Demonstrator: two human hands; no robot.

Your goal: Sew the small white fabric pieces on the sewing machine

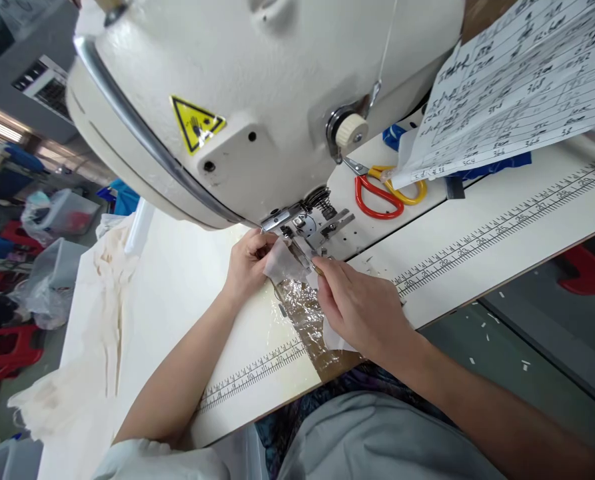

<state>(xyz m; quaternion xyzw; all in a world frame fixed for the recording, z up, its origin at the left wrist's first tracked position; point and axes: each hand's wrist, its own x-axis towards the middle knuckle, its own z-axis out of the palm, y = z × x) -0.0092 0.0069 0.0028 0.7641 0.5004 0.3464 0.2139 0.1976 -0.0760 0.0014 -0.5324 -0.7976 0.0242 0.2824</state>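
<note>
**Sheer white fabric at the presser ft., both hands in close**

Sheer white fabric (278, 264) lies approx. mid-frame, just below the sewing machine head (257, 87), its upper R part running in beside the presser ft. area (301, 248). L hand (247, 265) is on its L edge: thumb & index curled in, looks like they're pinching the edge; other fingers tucked, tips mostly hidden. R hand (360, 303) comes in from lower R, thumb & index pressed tog. on a slim tool (318, 269) w/ a brassy end, poss. tweezers; exact type can't be told, it's too small.

Key relation: fabric lies to the R of the L fingertips, touching, & up-left of the R knuckles. Its visible long axis can't be fixed, since the ft. & R hand cover part. L hand is nearer to the open part of the cloth; R fingertips are nearer the ft., right beside it.

Clear plastic film (304, 310) covers the tabletop's near edge betw. the forearms. Red-&-yellow scissors (381, 191) lie upper R of the R hand, partly under a handwritten sheet (517, 100). Crumpled off-white cloth (100, 287) is far L on the white tabletop (187, 273).
</note>
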